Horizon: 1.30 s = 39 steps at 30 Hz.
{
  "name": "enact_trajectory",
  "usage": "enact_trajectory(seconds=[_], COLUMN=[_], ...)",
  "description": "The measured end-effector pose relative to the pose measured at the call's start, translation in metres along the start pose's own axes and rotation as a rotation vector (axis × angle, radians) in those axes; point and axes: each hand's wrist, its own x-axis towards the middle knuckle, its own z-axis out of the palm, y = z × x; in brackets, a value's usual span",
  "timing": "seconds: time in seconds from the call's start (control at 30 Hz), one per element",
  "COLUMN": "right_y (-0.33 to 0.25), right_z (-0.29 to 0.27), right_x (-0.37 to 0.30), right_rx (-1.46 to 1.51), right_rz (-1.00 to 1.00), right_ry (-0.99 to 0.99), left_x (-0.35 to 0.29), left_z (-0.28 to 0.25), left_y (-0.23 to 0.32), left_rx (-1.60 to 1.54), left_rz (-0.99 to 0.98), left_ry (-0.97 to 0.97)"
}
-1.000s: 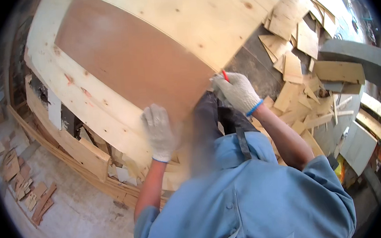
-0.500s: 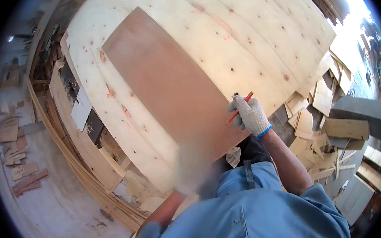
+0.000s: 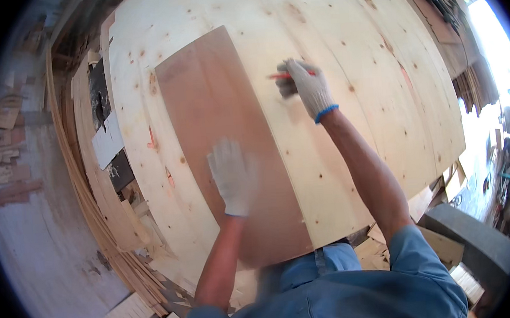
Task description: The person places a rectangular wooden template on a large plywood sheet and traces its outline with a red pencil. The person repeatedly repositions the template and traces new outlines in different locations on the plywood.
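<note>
A long reddish-brown board [image 3: 215, 94] with slightly bowed edges lies on a large pale plywood sheet [image 3: 347, 129] marked with knots. My left hand [image 3: 231, 175], in a whitish work glove, rests flat over the lower half of the brown board, its fingers stretched forward and a little blurred. Beyond the board's right edge, my right hand [image 3: 308, 84] hovers above the plywood in a glove with a blue cuff. Its fingers are closed round a thin red pencil [image 3: 284, 75], whose tip points left toward the board.
Thin wooden strips [image 3: 90, 212] run along the left side of the plywood. A white scrap piece [image 3: 107, 141] lies beside them. Wood offcuts [image 3: 12, 155] are strewn on the floor at far left. A grey beam-like block [image 3: 473, 235] stands at lower right. A black tool [image 3: 439, 5] lies at upper right.
My left hand has come up from the near edge onto the brown board. My right hand, still holding the pencil, has moved forward from the board's near right corner along its right side.
</note>
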Motion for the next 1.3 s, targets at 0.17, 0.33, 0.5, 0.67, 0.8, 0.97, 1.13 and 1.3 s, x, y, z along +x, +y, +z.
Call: enact_trajectory(seconds=[0.17, 0.33, 0.5, 0.67, 0.8, 0.97, 1.13, 1.3], right_y=[-0.028, -0.022, -0.014, 0.001, -0.009, -0.011, -0.007, 0.012], right_z=[0.048, 0.081, 0.091, 0.081, 0.084, 0.072, 0.042, 0.015], right_x=[0.118, 0.187, 0.208, 0.241, 0.228, 0.147, 0.065, -0.005], right_rx=[-0.208, -0.374, -0.502, -0.760, -0.904, -0.940, -0.878, -0.885], right_rz=[-0.176, -0.290, -0.258, -0.704, -0.824, -0.441, -0.268, -0.278], right_ry=[-0.128, -0.163, -0.186, -0.250, -0.259, -0.308, -0.363, -0.352], left_x=[0.011, 0.011, 0.010, 0.010, 0.021, 0.015, 0.008, 0.009], left_z=[-0.007, -0.004, -0.002, -0.001, -0.012, -0.014, -0.005, -0.004], left_y=[0.006, 0.004, 0.002, 0.000, 0.003, 0.004, 0.002, 0.005], left_rx=[-0.080, -0.115, -0.153, -0.155, -0.149, -0.134, -0.087, -0.049], left_rz=[-0.082, -0.098, -0.101, -0.074, -0.130, -0.129, -0.080, -0.071], left_ry=[-0.116, -0.153, -0.132, -0.120, -0.237, -0.188, -0.092, -0.083])
